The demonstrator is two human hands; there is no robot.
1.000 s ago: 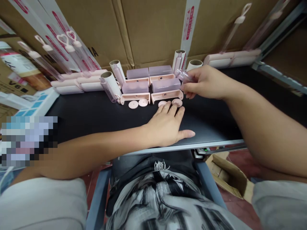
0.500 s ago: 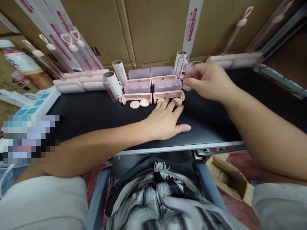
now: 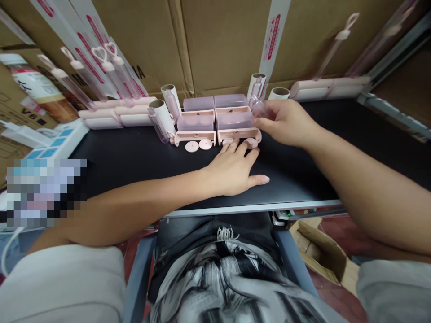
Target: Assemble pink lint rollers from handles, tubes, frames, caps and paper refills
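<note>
My left hand (image 3: 232, 172) lies flat on the black table, fingers spread. Its fingertips touch a round pink disc (image 3: 251, 143) and partly cover another beside it. Behind them sits a shallow pink tray-like part (image 3: 239, 133) with a translucent lilac cover (image 3: 235, 120) at its back. My right hand (image 3: 286, 123) is pinched around a small clear pinkish plastic piece (image 3: 259, 106), partly hidden by the fingers, just right of the lilac cover. White cylinders (image 3: 279, 93) stand close by the right hand. Two more pink discs (image 3: 198, 145) lie to the left.
Pink roller-like pieces with clear looped sticks (image 3: 117, 110) stand at the back left, similar ones (image 3: 330, 87) at the back right. Cardboard boxes (image 3: 222, 45) wall the rear. A drink bottle (image 3: 40, 89) and a white power strip (image 3: 54, 143) are left. A pixelated patch hides something.
My right hand has moved slightly left and down with the clear piece, uncovering the white cylinder behind it. The left hand stays in place. The view has shifted a little.
</note>
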